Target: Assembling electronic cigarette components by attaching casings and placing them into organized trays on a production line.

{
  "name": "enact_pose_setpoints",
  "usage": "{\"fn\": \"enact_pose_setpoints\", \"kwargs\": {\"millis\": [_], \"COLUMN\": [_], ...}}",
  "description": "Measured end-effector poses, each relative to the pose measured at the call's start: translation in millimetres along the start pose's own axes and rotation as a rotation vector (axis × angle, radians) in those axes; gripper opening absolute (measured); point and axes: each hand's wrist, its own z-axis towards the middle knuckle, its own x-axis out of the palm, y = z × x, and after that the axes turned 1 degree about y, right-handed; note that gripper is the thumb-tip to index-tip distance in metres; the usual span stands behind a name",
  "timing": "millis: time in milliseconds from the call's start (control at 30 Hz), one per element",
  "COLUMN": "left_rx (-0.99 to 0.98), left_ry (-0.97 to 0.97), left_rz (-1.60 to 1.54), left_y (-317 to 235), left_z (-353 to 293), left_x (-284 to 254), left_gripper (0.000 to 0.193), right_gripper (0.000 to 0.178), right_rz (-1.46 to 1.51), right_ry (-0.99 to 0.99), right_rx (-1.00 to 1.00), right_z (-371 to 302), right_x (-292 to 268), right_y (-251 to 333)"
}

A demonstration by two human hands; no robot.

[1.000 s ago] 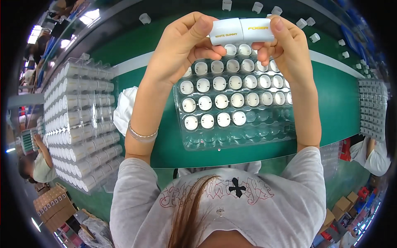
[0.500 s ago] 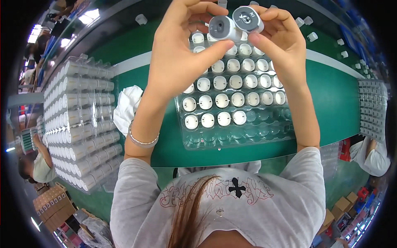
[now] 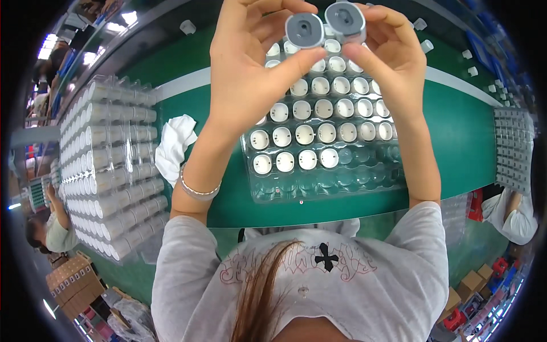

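Above the far part of the tray, my left hand grips a white cylindrical housing with a grey end between thumb and fingers. My right hand pinches a similar housing, slightly higher. Both grey ends face me, each with a small dark recess in the middle, and the two pieces are side by side, nearly touching. Below them lies a clear plastic tray with rows of white round cups. Empty pockets show at its near right. My hands and forearms hide parts of the tray.
On the left rises a tall stack of trays full of white cylinders. Beside my left forearm is a crumpled white cloth. Another tray stack stands at the right end of the green table. Loose white pieces lie beyond the pale strip.
Both housings have risen slightly and turned, so their grey ends face me more squarely. My hands have moved up a little with them. The white cloth has changed shape slightly.
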Motion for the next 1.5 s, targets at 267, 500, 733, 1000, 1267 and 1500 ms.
{"fn": "enact_pose_setpoints", "kwargs": {"millis": [267, 500, 733, 1000, 1267, 1500], "left_rx": [0.572, -0.336, -0.535, -0.637, -0.285, 0.166], "left_ry": [0.471, 0.353, 0.555, 0.496, 0.644, 0.68], "left_rz": [-0.325, -0.295, -0.214, -0.331, 0.31, 0.739], "left_y": [46, 35, 50, 48, 41, 46], "left_z": [4, -60, -80, -72, -66, -72], "left_x": [1, 25, 27, 34, 37, 45], "left_gripper": [0.048, 0.023, 0.033, 0.033, 0.041, 0.033], "right_gripper": [0.035, 0.022, 0.023, 0.031, 0.041, 0.042], "right_rz": [-0.76, -0.799, -0.791, -0.636, -1.072, -1.198], "right_ry": [-0.258, -0.369, -0.512, -0.318, 0.171, 0.47], "right_rx": [0.944, 1.233, 1.338, 1.133, 1.166, 1.177], "right_z": [-20, -63, -75, -75, -62, -55], "right_x": [36, 68, 65, 60, 55, 63], "right_y": [99, 145, 150, 157, 161, 154]}}
